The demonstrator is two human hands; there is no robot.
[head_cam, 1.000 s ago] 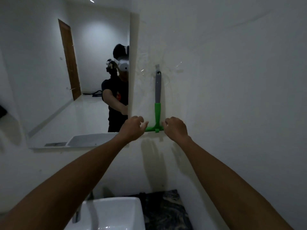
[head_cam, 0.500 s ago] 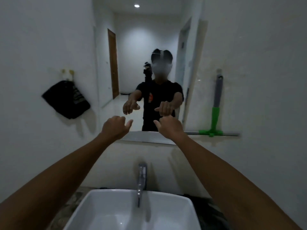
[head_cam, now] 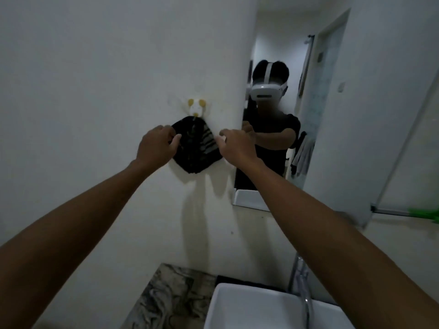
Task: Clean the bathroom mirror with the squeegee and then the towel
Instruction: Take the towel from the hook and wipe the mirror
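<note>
A black towel point(head_cam: 196, 148) with grey stripes hangs from a small white and yellow hook point(head_cam: 196, 107) on the wall, just left of the mirror point(head_cam: 332, 129). My left hand point(head_cam: 156, 146) pinches the towel's upper left edge. My right hand point(head_cam: 236, 146) has its curled fingertips at the towel's right edge; whether it grips the cloth is unclear. The green squeegee point(head_cam: 426, 213) shows only its blade end at the far right, against the wall beside the mirror's lower corner.
A white basin point(head_cam: 249, 309) with a chrome tap point(head_cam: 304, 288) sits below, on a marbled counter point(head_cam: 171, 298). The mirror reflects a person wearing a headset and a doorway behind.
My view has swung left from the squeegee to the towel. Both hands left the squeegee on the wall, crossed in front of the mirror and reached the hanging towel.
</note>
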